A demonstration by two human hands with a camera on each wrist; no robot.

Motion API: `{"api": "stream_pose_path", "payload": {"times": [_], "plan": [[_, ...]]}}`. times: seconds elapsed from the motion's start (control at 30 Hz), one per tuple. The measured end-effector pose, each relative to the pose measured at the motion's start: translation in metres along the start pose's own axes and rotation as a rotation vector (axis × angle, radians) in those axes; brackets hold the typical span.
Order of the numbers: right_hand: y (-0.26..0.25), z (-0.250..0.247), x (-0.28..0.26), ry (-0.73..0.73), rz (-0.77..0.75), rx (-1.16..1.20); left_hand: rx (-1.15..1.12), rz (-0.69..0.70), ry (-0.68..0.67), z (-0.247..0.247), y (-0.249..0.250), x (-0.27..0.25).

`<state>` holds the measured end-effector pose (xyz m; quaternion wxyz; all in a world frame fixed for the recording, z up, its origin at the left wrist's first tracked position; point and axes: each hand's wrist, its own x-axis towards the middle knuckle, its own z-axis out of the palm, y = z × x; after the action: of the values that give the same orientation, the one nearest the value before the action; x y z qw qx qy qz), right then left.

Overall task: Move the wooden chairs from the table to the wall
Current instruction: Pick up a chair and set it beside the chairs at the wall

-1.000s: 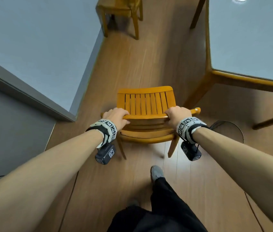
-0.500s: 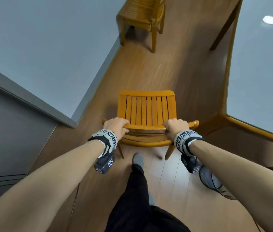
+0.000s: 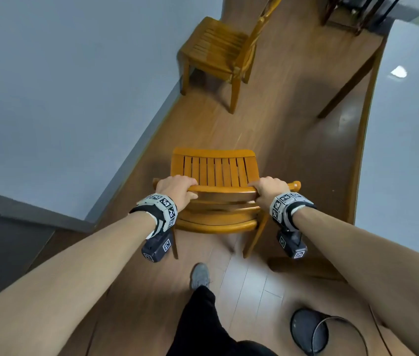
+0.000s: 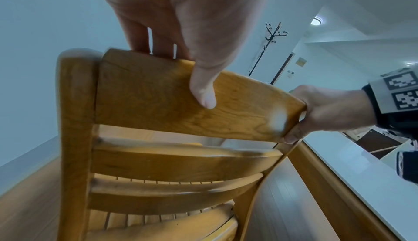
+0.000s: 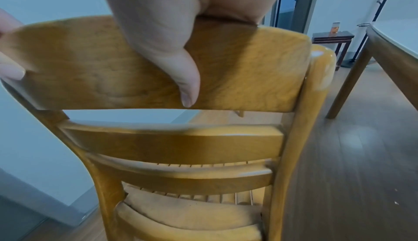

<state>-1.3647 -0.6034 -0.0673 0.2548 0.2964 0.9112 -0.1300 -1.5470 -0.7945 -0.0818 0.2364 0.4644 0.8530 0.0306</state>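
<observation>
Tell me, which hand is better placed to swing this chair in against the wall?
Probably the left hand. It grips the held chair's top rail at the end nearer the wall; the right hand grips the table-side end, so it would likely push.

Tag-marked wristbands [image 3: 160, 206], blk trousers [image 3: 203, 322], grey shoe [image 3: 199, 274]

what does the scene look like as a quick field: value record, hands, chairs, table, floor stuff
left hand: grips top rail of held chair, thumb on the rail's rear face
right hand: grips same rail, other end
held chair: slatted seat, facing away from the person
second chair: ahead, by the wall
table: to the right, pale top, wooden edge
bin: dark, on floor near right
</observation>
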Motion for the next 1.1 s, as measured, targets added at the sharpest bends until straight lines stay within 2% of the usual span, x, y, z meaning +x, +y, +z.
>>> {"api": "stream_pose_path", "payload": {"times": [0.23, 0.53, 0.83, 1.1], "plan": [[0.021, -0.063, 0.062, 0.051, -0.026, -0.044, -0.004, -0.001, 0.059, -0.043, 0.002, 0.066], [0.056, -0.1, 0.108, 0.036, -0.16, -0.135, -0.015, -0.135, 0.117, -0.046, 0.032, 0.091], [0.112, -0.104, 0.132, 0.057, -0.288, -0.241, -0.068, -0.261, 0.102, -0.021, 0.1, 0.097], [0.127, -0.09, 0.144, 0.083, -0.327, -0.237, 0.05, -0.251, 0.095, -0.015, 0.103, 0.109]]}}
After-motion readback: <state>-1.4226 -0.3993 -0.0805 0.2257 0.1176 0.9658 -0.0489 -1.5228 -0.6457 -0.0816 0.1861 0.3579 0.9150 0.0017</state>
